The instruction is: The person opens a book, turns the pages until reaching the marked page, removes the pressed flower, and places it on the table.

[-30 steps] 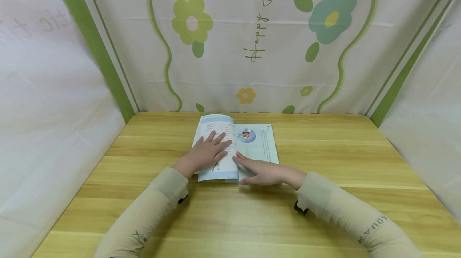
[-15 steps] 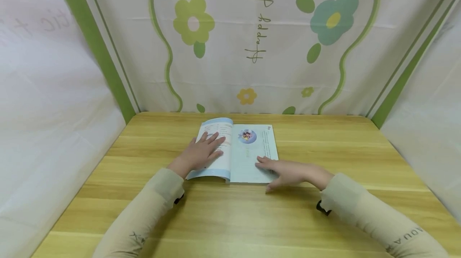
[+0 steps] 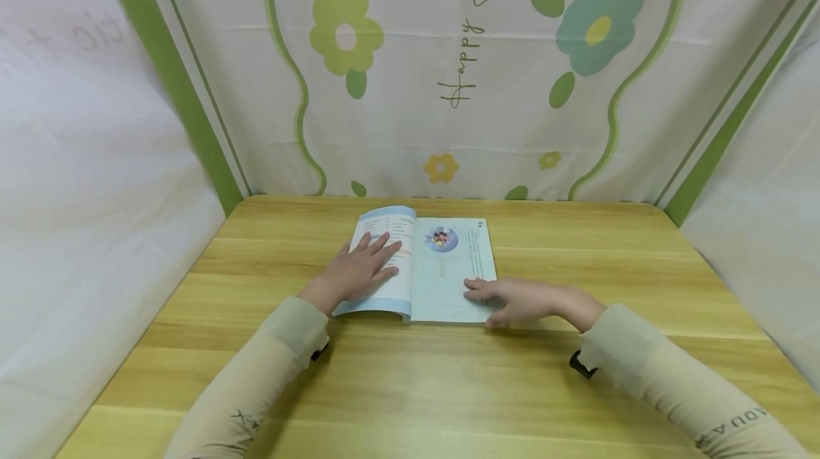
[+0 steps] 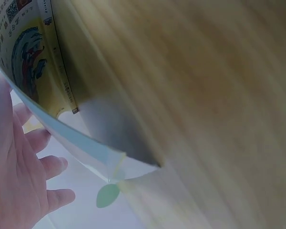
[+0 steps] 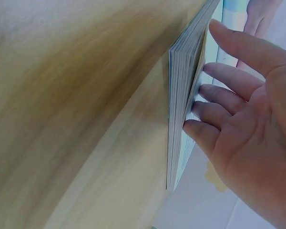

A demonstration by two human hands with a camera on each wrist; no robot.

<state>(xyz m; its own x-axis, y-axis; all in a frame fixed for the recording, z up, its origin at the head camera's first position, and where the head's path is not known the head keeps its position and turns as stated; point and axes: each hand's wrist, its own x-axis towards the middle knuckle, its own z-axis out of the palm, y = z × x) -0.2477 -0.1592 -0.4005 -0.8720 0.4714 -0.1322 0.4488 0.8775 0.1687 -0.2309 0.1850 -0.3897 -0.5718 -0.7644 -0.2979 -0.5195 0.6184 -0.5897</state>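
- On the wooden tabletop, near the far edge, a book lies open.
- Left hand stays flat on the left page, fingers straight.
- Right hand has slid from the spine to the right page's edge; its fingertips, loosely spread, touch the page edges, perhaps to turn one.

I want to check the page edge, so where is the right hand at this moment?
In the head view the right hand lies at the near right corner of the open book, fingertips against its page edges, on the wooden table.
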